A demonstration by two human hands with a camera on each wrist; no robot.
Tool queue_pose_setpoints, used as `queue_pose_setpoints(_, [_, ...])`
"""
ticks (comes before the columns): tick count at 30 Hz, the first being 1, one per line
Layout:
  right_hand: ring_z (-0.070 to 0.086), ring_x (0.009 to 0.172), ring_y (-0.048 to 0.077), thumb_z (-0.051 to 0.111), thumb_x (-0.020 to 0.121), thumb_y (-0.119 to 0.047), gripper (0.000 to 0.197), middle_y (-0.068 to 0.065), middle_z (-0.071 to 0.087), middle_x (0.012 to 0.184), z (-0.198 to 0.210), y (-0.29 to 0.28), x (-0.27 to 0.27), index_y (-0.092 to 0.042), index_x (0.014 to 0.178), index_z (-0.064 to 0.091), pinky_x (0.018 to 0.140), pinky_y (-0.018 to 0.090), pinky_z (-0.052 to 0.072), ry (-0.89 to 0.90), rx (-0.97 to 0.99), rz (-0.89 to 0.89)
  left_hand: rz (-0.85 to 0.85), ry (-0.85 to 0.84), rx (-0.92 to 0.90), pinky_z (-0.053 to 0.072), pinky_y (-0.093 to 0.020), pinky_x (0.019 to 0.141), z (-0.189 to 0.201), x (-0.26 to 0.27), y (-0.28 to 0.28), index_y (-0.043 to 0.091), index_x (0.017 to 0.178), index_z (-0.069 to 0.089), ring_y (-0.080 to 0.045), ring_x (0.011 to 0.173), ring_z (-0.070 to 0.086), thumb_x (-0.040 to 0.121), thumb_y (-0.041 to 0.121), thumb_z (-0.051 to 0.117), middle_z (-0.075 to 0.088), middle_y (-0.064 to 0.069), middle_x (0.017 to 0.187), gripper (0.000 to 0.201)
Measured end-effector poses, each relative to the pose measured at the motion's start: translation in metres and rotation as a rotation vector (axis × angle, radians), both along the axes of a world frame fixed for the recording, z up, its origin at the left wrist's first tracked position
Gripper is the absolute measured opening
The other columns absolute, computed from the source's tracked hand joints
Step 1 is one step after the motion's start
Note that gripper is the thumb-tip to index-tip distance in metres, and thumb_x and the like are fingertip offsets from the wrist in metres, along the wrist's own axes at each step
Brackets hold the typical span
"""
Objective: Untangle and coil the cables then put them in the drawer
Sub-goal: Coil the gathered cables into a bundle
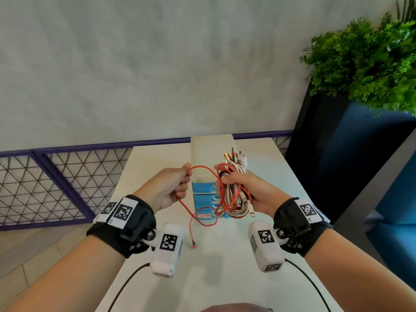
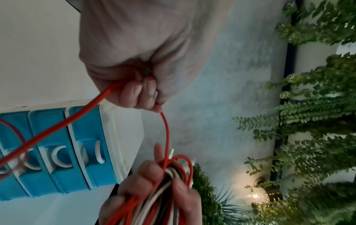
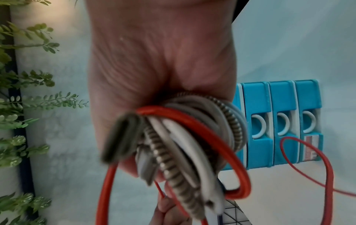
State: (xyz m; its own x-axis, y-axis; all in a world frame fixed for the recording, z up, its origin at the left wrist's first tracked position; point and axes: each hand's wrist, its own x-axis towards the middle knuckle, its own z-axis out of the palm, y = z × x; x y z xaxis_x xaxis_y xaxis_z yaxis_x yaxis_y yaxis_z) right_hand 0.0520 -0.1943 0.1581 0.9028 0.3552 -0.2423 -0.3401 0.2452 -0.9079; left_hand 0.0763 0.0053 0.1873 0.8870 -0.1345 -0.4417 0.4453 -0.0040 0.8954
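Fingers hide much of cable bundle.

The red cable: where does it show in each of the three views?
Head: red cable at centre, strung between both hands, tail hanging to the table.
Left wrist: centre and lower left, leaving the left hand.
Right wrist: looped lower centre.
Shared landmark: blue drawer unit.

red cable: bright red-orange, plain
cable bundle: white, red, one beige-and-dark braided pattern
drawer unit: blue fronts, white handles, cream top
table under drawer unit: white
plant right of drawer unit: green
wrist markers: black-white squares
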Motion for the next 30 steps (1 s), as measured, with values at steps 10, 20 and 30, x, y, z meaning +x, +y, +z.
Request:
queue_pose_setpoints(10, [0.062, 0.065, 0.02, 0.068, 0.084, -0.016, 0.009, 0.009, 0.064, 0.075, -0.007, 0.005, 0.008, -0.011, 0.086, 0.061, 0.073, 0.036, 0.053, -0.056, -0.123, -0.211, -0.166, 0.142, -0.285, 0.048, -0.018, 0.05, 0.0, -0.014, -0.008, 0.015, 0.087, 0.058, -0.006, 0.051, 0.048, 0.097, 0.019, 0.046, 0.052, 0.006, 0.063, 0.017])
queue_pose_setpoints(20, [0.06, 0.064, 0.022, 0.068, 0.074, -0.057, 0.048, 0.011, 0.057, 0.07, -0.002, 0.016, 0.003, -0.015, 0.091, 0.053, 0.064, 0.034, 0.055, -0.051, -0.032, -0.164, -0.296, 0.146, -0.205, 0.055, -0.018, 0.05, 0.001, -0.022, -0.034, 0.006, 0.079, 0.069, -0.008, 0.052, 0.063, 0.081, 0.027, 0.069, 0.067, -0.003, 0.066, 0.021])
queue_pose_setpoints(30, [0.059, 0.052, 0.019, 0.06, 0.085, 0.0, 0.015, 0.013, 0.056, 0.069, 0.004, 0.009, 0.006, -0.009, 0.09, 0.05, 0.05, 0.029, 0.053, -0.152, -0.199, -0.347, -0.392, 0.056, -0.061, 0.024, -0.015, 0.034, -0.006, -0.033, -0.037, 0.019, 0.076, 0.05, -0.004, 0.035, 0.024, 0.097, 0.035, 0.047, 0.038, 0.008, 0.052, 0.027])
